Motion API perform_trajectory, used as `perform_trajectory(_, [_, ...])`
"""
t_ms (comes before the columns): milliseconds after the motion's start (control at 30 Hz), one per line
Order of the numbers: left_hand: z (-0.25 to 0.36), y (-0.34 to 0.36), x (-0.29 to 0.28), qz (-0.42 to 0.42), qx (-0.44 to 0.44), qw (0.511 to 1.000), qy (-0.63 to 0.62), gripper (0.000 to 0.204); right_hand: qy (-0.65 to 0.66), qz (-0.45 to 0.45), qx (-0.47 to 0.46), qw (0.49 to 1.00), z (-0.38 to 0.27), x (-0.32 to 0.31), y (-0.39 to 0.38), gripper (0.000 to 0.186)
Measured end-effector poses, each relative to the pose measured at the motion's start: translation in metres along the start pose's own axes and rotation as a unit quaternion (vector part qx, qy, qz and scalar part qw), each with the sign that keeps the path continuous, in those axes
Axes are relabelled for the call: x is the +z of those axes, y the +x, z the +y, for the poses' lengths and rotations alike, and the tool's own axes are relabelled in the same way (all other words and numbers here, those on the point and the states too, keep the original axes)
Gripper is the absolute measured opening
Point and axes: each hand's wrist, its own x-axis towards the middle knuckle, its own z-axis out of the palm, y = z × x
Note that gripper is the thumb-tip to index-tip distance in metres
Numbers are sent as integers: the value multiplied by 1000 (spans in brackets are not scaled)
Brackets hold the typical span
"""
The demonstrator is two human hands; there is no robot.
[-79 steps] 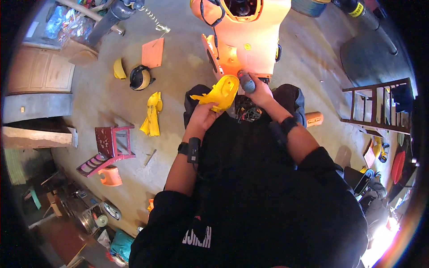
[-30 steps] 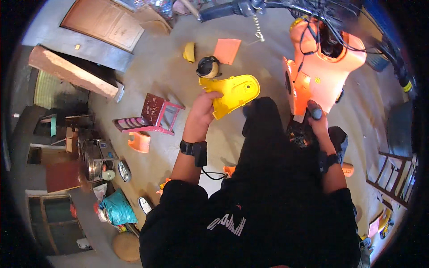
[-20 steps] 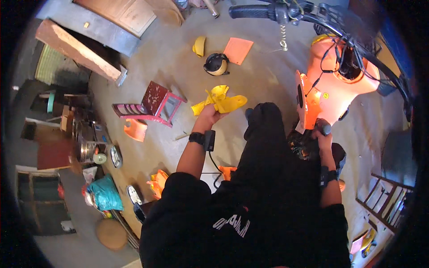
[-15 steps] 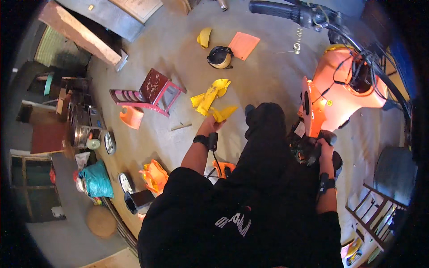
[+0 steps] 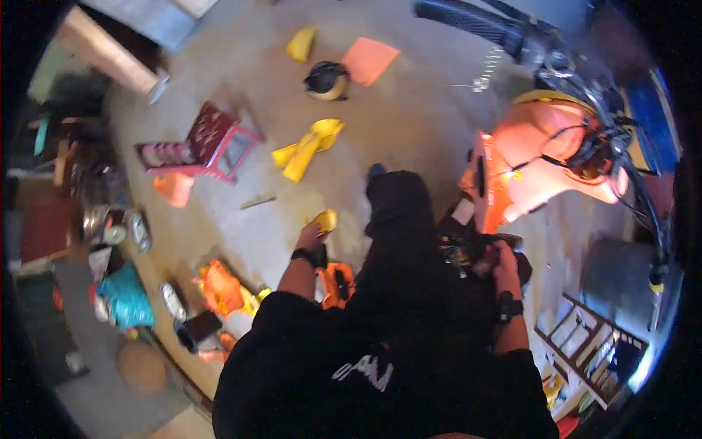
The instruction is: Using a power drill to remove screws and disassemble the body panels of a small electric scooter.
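Observation:
My left hand (image 5: 311, 237) is closed on a small curved yellow plastic piece (image 5: 325, 221), held above the floor beside my leg. Farther ahead lies a larger yellow plastic panel (image 5: 308, 151) with a long body and a rounded end. On my right, my right hand (image 5: 504, 262) is at the dark mechanical parts (image 5: 462, 247) beneath the orange body panel (image 5: 537, 164) of a two-wheeler. Its fingers look closed round a dark part, but blur hides what that is. Loose black cables (image 5: 585, 150) hang across the orange panel.
A dark red stool (image 5: 208, 139) lies tipped at the left. Ahead are a helmet (image 5: 327, 80), an orange flat sheet (image 5: 371, 61) and another yellow piece (image 5: 300, 44). Orange parts (image 5: 221, 287) lie near my left side. A black handlebar (image 5: 468, 20) reaches in at upper right; a metal rack (image 5: 585, 344) stands lower right.
My left hand has drawn back toward me with the yellow piece, away from the larger yellow panel, and the piece has turned. My right hand stays by the dark parts. The whole view has shifted.

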Motion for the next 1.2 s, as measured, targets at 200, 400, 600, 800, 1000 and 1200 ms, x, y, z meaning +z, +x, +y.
perform_trajectory(200, [-12,17,7,16,-21,1000,13,30,-8,27,10,1000,21,-45,29,18])
perform_trajectory(400, [-29,33,34,127,-79,989,-13,29,29,45,82,995,-26,-8,-20,23])
perform_trajectory(600, [-50,91,-68,97,9,994,-48,44,4,6,107,994,-21,18,1,24])
perform_trajectory(800, [-32,55,23,135,29,985,107,48,12,56,78,995,17,-38,16,20])
perform_trajectory(1000, [25,39,-18,26,-32,999,-14,21,-29,35,58,997,-11,25,-8,20])
perform_trajectory(1200, [80,7,59,-17,-29,999,-35,50,-88,15,-25,996,-7,7,-15,19])
